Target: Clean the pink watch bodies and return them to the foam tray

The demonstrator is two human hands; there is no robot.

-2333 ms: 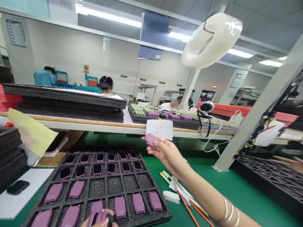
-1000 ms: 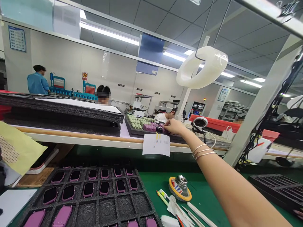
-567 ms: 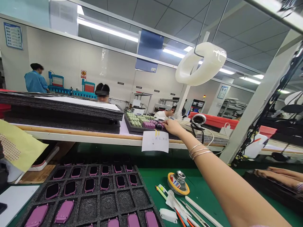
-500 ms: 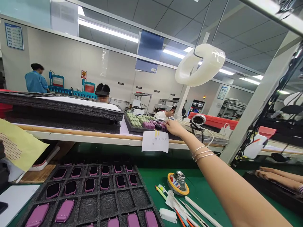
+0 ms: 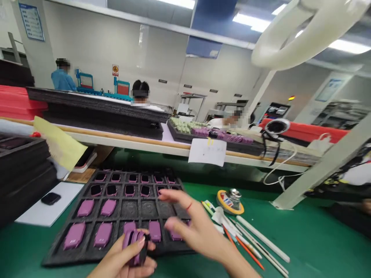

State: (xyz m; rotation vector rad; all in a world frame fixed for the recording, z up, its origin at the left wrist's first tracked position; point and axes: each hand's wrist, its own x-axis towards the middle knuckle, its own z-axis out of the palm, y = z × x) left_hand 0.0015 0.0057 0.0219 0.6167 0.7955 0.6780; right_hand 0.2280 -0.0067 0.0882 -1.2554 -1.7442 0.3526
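The right hand [image 5: 197, 227] has come down from the high shelf and hangs open above the black foam tray [image 5: 87, 259]. The left hand [image 5: 121, 258] is closed on a purple case [image 5: 135, 247] at the tray's near edge. Dark-faced pieces [image 5: 116, 189] fill the back rows, empty pockets [image 5: 130, 208] lie mid-tray, and more purple cases [image 5: 102, 234] sit in front.

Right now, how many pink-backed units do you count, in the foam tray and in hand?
Pink-backed units lying in the foam tray: 8 (two partly behind the right hand)
Pink-backed unit held in the left hand: 1
Total: 9
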